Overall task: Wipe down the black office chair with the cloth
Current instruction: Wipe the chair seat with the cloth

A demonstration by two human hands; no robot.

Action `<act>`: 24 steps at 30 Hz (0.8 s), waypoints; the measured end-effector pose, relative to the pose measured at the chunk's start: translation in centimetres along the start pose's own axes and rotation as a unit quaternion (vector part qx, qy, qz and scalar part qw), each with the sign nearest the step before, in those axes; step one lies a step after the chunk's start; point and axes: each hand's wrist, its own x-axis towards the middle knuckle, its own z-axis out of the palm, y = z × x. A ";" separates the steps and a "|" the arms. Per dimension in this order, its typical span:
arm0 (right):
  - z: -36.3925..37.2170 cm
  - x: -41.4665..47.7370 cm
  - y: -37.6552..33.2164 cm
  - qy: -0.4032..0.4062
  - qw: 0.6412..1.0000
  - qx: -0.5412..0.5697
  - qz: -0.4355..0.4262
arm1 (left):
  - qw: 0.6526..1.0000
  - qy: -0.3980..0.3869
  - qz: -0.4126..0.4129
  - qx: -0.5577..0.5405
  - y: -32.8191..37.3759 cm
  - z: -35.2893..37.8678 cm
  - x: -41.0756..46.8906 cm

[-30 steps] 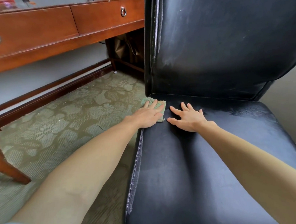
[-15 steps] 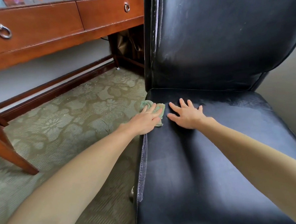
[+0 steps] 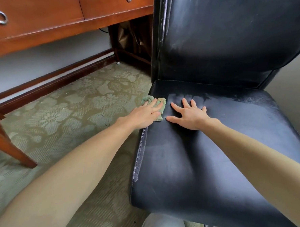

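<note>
Cloth [image 3: 162,103] on chair [image 3: 210,162], desk [image 3: 52,29] left

text: none legible | labels: none | numbers: none

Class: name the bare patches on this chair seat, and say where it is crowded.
Free: the front half of the seat between the forearms, and its right rear between the right hand and the backrest. Crowded: the rear left corner, where the left hand presses the green cloth beside the right hand.

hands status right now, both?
Left hand: open, fingers flat, pressing the cloth onto the chair seat edge.
Right hand: open, spread flat on the seat, holding nothing.
</note>
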 end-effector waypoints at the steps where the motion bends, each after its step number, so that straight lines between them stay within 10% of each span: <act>1: 0.0 0.0 -0.1 0.000 1.000 0.000 0.000 | 1.000 0.003 0.001 -0.007 -0.1 0.3 -1.2; 24: 0.4 -1.2 -0.9 -0.032 0.999 -0.004 0.006 | 0.999 0.018 -0.008 0.026 0.2 0.0 3.5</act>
